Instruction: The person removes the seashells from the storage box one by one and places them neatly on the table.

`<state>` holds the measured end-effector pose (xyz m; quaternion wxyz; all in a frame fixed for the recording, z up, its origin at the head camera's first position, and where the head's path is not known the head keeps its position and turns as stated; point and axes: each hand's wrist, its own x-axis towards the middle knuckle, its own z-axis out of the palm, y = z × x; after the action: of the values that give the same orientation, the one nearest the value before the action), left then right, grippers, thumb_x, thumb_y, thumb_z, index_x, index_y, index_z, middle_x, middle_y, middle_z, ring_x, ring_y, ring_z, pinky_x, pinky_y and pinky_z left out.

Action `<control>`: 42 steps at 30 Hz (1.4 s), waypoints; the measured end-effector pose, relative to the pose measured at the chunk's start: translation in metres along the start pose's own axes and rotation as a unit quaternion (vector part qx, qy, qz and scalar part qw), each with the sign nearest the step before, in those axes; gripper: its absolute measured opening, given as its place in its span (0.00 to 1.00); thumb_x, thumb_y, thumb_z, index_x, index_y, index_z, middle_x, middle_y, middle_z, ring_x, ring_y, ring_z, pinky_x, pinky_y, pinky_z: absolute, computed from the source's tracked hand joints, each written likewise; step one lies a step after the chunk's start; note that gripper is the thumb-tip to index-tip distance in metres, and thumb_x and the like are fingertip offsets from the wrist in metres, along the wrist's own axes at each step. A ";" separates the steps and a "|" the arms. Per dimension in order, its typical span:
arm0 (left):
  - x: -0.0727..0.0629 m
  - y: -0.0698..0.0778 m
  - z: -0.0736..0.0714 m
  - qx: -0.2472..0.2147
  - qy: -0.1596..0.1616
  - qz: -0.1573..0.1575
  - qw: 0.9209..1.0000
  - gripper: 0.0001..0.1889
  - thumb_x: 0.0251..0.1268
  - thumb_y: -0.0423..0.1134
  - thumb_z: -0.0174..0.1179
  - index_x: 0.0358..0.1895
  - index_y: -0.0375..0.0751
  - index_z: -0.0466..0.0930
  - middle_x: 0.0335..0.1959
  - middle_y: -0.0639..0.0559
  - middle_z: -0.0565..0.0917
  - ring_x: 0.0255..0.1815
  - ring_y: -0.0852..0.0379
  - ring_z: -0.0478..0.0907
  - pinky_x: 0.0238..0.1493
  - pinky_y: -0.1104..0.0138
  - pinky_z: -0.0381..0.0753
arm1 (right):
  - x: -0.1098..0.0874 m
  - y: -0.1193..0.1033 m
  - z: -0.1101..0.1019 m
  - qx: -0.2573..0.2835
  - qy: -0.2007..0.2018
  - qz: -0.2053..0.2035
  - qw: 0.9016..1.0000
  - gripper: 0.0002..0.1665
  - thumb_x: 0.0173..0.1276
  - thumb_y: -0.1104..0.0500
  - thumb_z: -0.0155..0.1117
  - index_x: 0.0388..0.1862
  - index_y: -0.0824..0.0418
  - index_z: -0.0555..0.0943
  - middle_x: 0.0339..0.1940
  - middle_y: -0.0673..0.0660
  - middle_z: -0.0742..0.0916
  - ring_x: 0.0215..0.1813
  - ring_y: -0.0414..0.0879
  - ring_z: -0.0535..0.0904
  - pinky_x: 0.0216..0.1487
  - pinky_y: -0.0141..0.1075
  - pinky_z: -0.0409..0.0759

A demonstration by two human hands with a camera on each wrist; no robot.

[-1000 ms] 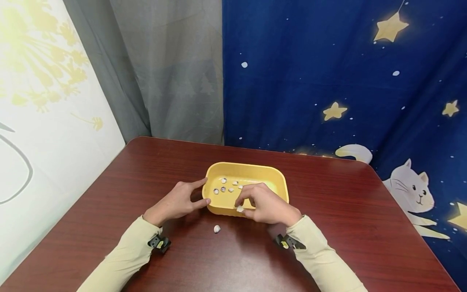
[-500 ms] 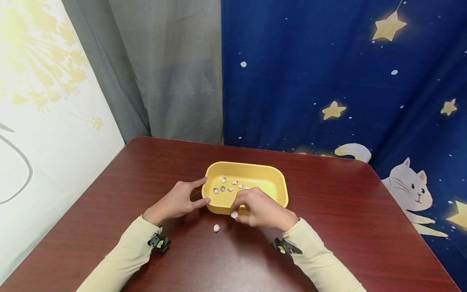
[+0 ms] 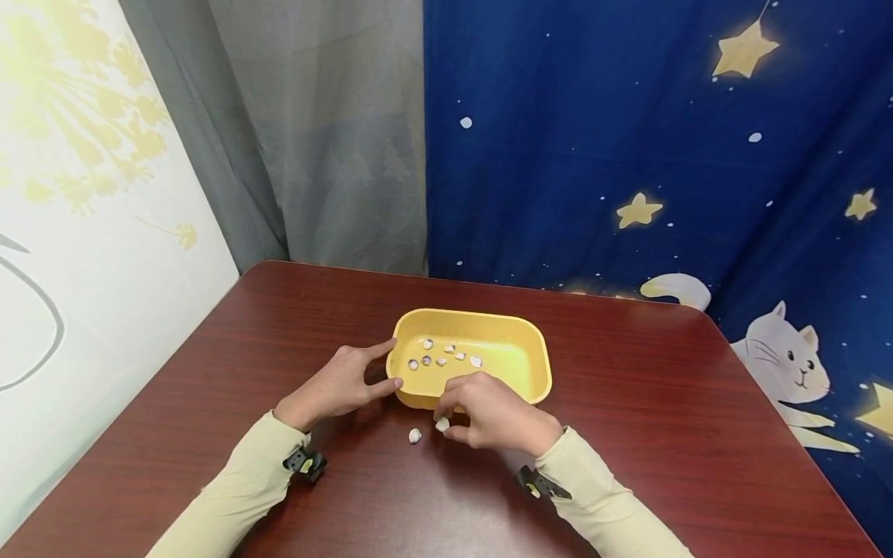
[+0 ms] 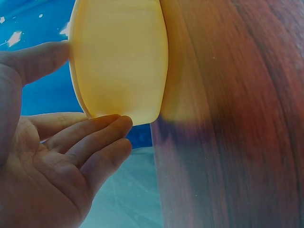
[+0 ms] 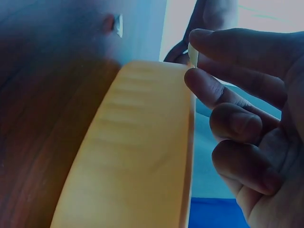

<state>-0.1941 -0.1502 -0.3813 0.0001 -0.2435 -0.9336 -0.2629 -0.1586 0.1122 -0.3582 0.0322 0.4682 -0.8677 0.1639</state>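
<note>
My right hand (image 3: 494, 415) pinches a small white seashell (image 3: 443, 424) between thumb and index finger, just in front of the near wall of a yellow plastic tub (image 3: 537, 341). The same shell (image 5: 192, 55) shows edge-on in the right wrist view, the other fingers curling beneath. At the tub's left end, my left hand (image 3: 339, 387) rests its thumb and fingertips against the wall; in the left wrist view its fingers (image 4: 102, 137) lie fairly straight. Several shells (image 3: 426, 360) are spread inside the tub, mostly toward the left. One more shell (image 3: 415, 436) lies on the table close to the pinched one.
The reddish-brown wooden table (image 3: 628, 434) carries the tub near its middle. A grey curtain (image 3: 342, 155) and a blue star-patterned curtain (image 3: 544, 194) hang behind its far edge, and a white panel (image 3: 105, 256) stands at the left.
My right hand has moved down and left from the tub's near rim with the pinched shell, toward the shell on the table. It uncovers another shell inside the tub. My left hand stays put.
</note>
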 end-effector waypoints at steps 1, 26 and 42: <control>0.000 0.000 0.000 -0.001 0.000 -0.001 1.000 0.38 0.65 0.53 0.65 0.73 0.34 0.68 0.63 0.38 0.81 0.48 0.55 0.81 0.55 0.56 0.81 | 0.000 0.000 0.001 -0.003 -0.001 0.001 1.000 0.04 0.61 0.58 0.74 0.35 0.54 0.90 0.32 0.47 0.88 0.35 0.40 0.82 0.40 0.26 0.78; 0.001 0.001 -0.001 -0.006 -0.006 -0.004 1.000 0.39 0.65 0.54 0.65 0.73 0.36 0.67 0.44 0.43 0.88 0.38 0.55 0.78 0.47 0.63 0.75 | 0.005 -0.015 0.037 -0.125 -0.012 0.034 0.991 0.05 0.58 0.60 0.72 0.28 0.47 0.87 0.24 0.42 0.85 0.25 0.35 0.77 0.27 0.32 0.76; 0.000 0.000 -0.001 -0.007 -0.008 -0.011 1.000 0.39 0.65 0.53 0.66 0.74 0.36 0.67 0.36 0.47 0.87 0.37 0.56 0.78 0.47 0.62 0.76 | 0.009 -0.017 0.046 -0.151 -0.010 0.050 0.987 0.05 0.61 0.58 0.73 0.28 0.46 0.87 0.22 0.42 0.85 0.25 0.37 0.78 0.24 0.34 0.75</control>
<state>-0.1942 -0.1506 -0.3810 -0.0120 -0.2357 -0.9342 -0.2676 -0.1452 0.0812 -0.3957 0.0862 0.4156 -0.9050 0.0275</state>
